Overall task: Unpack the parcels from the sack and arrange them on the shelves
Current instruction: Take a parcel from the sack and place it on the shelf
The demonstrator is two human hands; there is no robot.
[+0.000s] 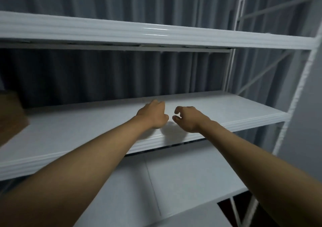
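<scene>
left hand (153, 115): reaching over the middle shelf (226, 108), just left of frame centre; fingers loosely curled, nothing in them. Whether it rests on the board or hangs just over it — cannot tell.
right hand (187, 118): just beside the left one, at its 3 o'clock, a small gap between them. Thumb and forefinger bent into a narrow C, nothing between them; palm down above the shelf's front part.
forearms: both bare, coming in from 7 and 5 o'clock, converging on the shelf's front edge.
middle shelf: white board with a ribbed front lip, running from 8 o'clock up to 3 o'clock. A shadow lies on the lip under the hands.
parcel (10, 115): brown cardboard box on the same shelf, far out at 9 o'clock, cut by the frame edge and blurred — well apart from both hands.
upper shelf (156, 33): white, glossy lip, across the top at 12 o'clock.
lower shelf (174, 178): white board at 6 o'clock, with a seam line running across it.
upright (296, 96): white post at 3 o'clock, with thin diagonal braces behind it.
curtain (122, 73): grey, pleated, behind the rack.
sack: not in view.
</scene>
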